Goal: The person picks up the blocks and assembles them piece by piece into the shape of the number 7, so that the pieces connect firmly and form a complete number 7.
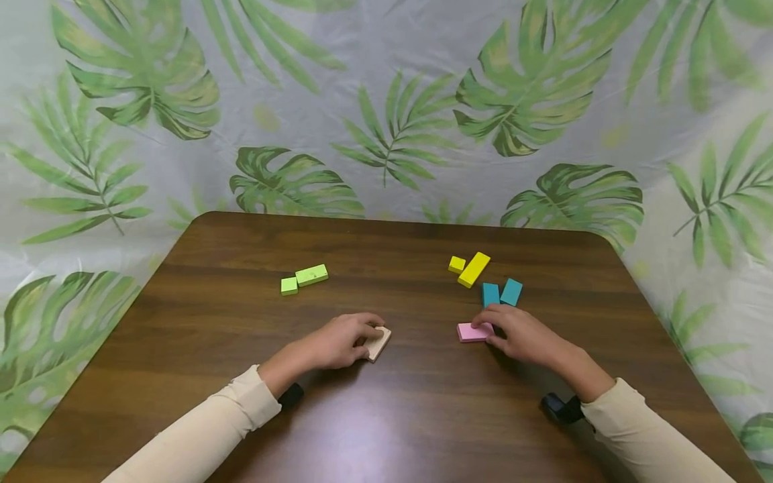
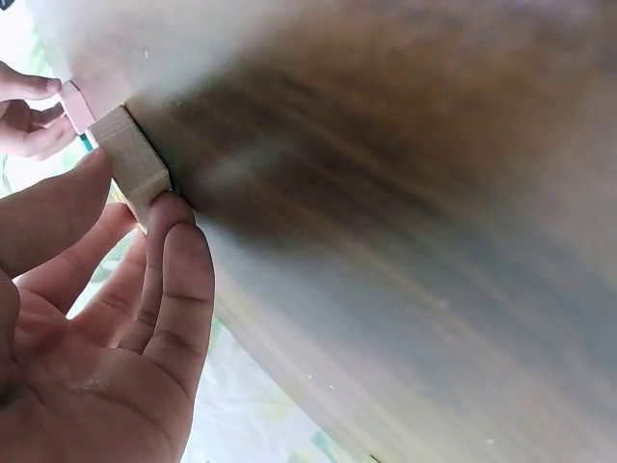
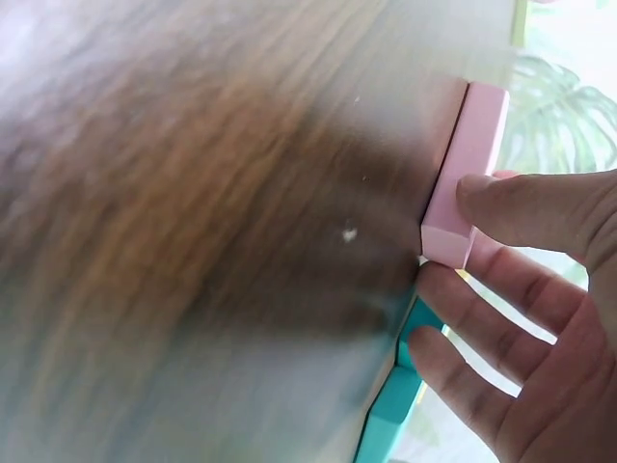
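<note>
The left hand pinches a plain wooden block lying near the middle of the table; in the left wrist view, thumb and fingertips of that hand are at the wooden block's sides. To the right, the right hand grips a pink block lying flat. In the right wrist view the thumb of the right hand lies on the pink block, fingers behind it. Two teal blocks are just beyond the right hand, one partly covered by its fingers.
Two light green blocks touch at the back left of the brown table. A small yellow block and a longer yellow block lie at the back right. Leaf-patterned cloth hangs behind the table's far edge.
</note>
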{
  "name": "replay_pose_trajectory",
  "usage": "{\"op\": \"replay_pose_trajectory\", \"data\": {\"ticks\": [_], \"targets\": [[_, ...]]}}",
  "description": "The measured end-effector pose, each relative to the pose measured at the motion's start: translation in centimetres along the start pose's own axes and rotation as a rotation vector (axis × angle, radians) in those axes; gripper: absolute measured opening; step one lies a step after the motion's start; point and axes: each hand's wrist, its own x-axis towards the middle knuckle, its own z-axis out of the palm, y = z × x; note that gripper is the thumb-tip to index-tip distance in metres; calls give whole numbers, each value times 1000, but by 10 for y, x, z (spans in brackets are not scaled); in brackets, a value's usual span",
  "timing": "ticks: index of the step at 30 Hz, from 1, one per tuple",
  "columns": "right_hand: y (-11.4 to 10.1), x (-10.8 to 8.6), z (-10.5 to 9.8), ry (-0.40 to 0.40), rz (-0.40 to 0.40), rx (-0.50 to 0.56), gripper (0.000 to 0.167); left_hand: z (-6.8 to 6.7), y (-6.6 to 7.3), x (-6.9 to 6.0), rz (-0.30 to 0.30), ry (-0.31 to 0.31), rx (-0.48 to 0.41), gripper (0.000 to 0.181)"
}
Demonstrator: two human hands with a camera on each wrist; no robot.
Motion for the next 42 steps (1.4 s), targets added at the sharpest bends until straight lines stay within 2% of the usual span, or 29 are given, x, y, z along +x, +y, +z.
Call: {"op": "replay_pose_trajectory", "data": {"ticks": [11, 21, 31, 38, 42], "targets": [[-2, 4, 0, 4, -18, 17, 24, -1, 3, -6, 10, 23, 0, 41], [-3, 14, 1, 25, -60, 21, 23, 3, 3, -4, -10, 56, 1, 41], [-9, 41, 5, 8, -83, 34, 20, 4, 3, -1, -13, 58, 8, 39], [-13, 59, 6, -9, -98, 28, 27, 5, 3, 1, -4, 72, 30, 38], [-15, 71, 5, -2, -128, 30, 25, 5, 4, 2, -6, 80, 21, 38]]}}
